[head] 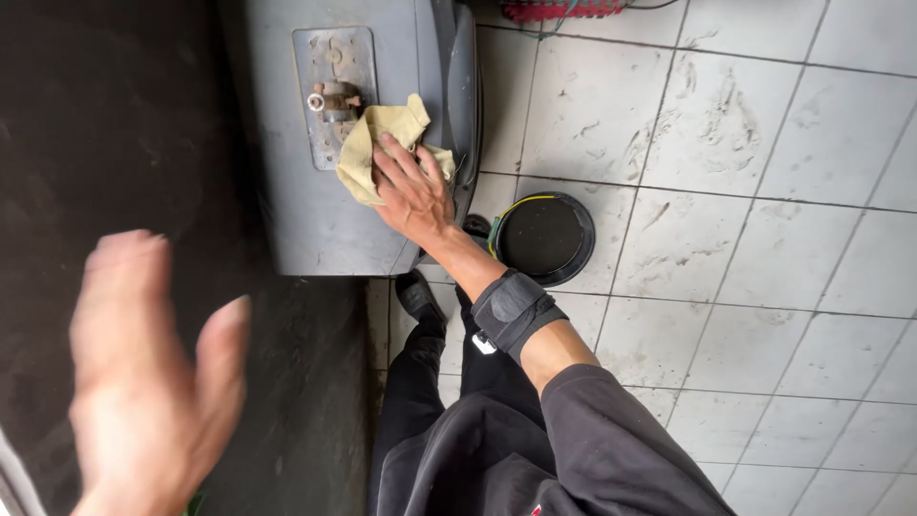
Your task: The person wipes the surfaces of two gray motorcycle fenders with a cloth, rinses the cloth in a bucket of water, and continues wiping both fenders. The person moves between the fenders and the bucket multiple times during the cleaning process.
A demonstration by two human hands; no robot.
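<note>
My right hand (413,196) presses flat on a yellow cloth (368,143) that lies on a grey metal panel (287,210). The fingers are spread over the cloth's lower right part. Just left of the cloth a small rusty fitting (332,99) sticks out of a rectangular plate (332,57) on the panel. A black wrist band (511,311) wraps my right forearm. My left hand (143,382) is raised close to the camera at the lower left, blurred, fingers apart, holding nothing.
A round black container (543,237) with a yellow-green rim edge stands on the dirty white tiled floor (745,191) right of the panel. A dark surface (105,124) fills the left. A red object (559,10) lies at the top edge. My dark trousers and shoe (417,294) are below.
</note>
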